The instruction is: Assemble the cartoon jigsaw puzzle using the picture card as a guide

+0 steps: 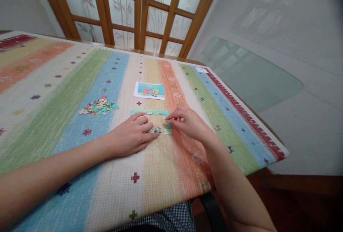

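Left of the white-bordered cartoon card, a heap of colourful jigsaw pieces blocked the striped woven surface; right of the card it lay open.

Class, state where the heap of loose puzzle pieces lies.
In the head view the heap lies left of centre on the tablecloth's blue stripe, beyond the left hand and left of the reference picture.

Woven matt tablecloth – glossy paper picture – varnished wooden door.
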{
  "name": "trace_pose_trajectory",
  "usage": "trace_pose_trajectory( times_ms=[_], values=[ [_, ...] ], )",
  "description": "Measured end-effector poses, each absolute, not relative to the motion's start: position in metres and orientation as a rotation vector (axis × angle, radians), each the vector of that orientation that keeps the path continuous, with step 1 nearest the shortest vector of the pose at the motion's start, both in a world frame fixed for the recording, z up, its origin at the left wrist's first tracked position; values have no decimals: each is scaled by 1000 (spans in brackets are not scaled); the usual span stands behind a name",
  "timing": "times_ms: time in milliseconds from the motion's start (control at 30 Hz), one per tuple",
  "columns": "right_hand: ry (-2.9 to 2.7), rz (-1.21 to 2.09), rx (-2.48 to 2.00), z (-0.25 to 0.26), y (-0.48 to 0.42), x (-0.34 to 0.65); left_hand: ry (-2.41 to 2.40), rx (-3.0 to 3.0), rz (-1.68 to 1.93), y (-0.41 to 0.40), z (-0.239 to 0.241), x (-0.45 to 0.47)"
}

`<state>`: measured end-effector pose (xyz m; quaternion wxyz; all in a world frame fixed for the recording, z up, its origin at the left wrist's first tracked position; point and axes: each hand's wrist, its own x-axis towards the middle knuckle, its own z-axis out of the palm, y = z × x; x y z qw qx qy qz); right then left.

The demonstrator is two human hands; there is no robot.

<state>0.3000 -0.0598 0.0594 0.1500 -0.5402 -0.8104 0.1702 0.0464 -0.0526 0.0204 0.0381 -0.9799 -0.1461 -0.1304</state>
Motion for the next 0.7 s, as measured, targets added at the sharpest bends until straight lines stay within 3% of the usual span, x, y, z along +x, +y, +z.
trace_pose_trajectory(
  times_ms=[433, 567, 700],
  values=[
    [-2571, 462, -1406, 44, -65, 285, -466, -3087, -533, -55, 14, 47],
    [-2270, 546, -1458, 59, -54, 320, -434, -3120, -555, -54, 10, 46],
    [-1802, 216, -1780, 64, -45, 378, -407, -3126, -574, -54, 9, 46]
  ],
)
